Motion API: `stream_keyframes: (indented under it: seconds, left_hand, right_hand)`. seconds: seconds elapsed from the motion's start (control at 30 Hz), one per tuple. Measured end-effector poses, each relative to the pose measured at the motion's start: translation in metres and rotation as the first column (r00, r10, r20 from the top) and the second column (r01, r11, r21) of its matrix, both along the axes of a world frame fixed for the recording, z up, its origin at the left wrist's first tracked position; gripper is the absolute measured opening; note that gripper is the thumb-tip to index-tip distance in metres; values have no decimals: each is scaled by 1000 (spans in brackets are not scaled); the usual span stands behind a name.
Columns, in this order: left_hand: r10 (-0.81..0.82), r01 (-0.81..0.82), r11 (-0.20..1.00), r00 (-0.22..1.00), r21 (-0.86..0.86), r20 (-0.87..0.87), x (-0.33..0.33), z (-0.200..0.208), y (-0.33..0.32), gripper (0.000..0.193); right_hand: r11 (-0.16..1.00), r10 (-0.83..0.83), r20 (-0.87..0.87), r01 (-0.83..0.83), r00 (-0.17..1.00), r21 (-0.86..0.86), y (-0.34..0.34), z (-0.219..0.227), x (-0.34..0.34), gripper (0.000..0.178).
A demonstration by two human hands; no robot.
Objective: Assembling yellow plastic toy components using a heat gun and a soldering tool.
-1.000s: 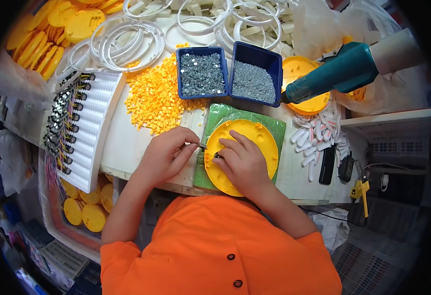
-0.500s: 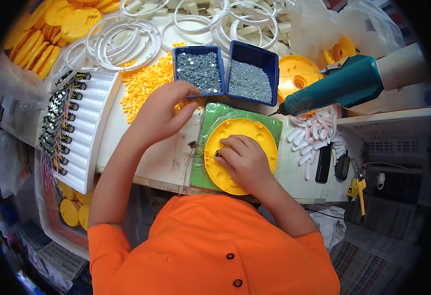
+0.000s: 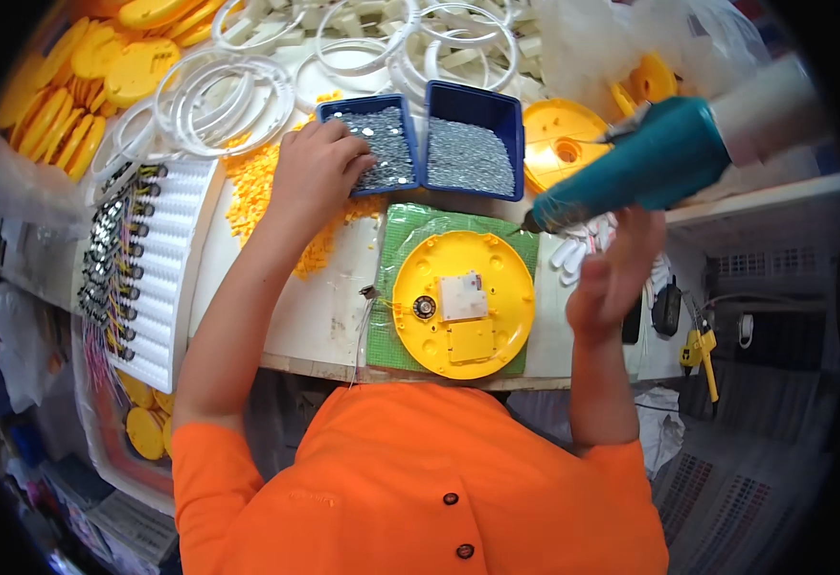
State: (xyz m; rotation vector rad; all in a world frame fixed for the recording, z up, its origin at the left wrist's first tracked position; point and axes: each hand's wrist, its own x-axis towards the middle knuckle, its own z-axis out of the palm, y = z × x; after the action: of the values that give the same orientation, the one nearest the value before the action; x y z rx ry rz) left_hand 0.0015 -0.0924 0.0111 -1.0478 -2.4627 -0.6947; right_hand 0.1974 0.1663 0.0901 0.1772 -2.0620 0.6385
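My left hand (image 3: 317, 171) is over the left blue bin (image 3: 413, 180), which holds small shiny metal pieces (image 3: 384, 136). Its fingers are bent together with the tips among the pieces; whatever is between them is hidden. A round yellow plastic housing (image 3: 420, 350) lies on the green mat (image 3: 382, 335) in front of me. It carries a white block (image 3: 463, 297), a small round black part (image 3: 424, 307) and a yellow rectangular part (image 3: 471, 341). My right hand (image 3: 613, 278) is raised to the right, fingers stretched, just below the teal electric screwdriver (image 3: 635, 163), holding nothing visible.
Right of the left bin stands a second blue bin (image 3: 471, 158) of small metal pieces. Loose yellow pieces (image 3: 248, 196) spread at left, beside a white foam tray (image 3: 166, 278) with wired parts. White rings (image 3: 228, 105) and yellow discs (image 3: 137, 72) are piled behind. White plastic pieces (image 3: 566, 257) lie at right.
My right hand has left the housing and risen rightward to beneath the screwdriver, uncovering the parts inside the housing. My left hand has moved up to the left bin's pieces, its fingers bending in.
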Motion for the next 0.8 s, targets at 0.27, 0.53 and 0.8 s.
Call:
stream_keyframes:
  seconds: [0.27, 0.53, 0.8]
  left_hand:
    - [-221, 192, 961, 966, 199, 134, 76, 15, 6, 8]
    - [-335, 304, 940, 911, 156, 239, 150, 4, 8, 16]
    - [-298, 298, 955, 951, 13, 82, 155, -3, 6, 15]
  right_hand:
    - [422, 764, 34, -459, 645, -782, -14, 33, -37, 83]
    - [-101, 775, -305, -368, 554, -924, -67, -16, 0, 92]
    - [-156, 817, -307, -326, 487, -932, -76, -18, 15, 98]
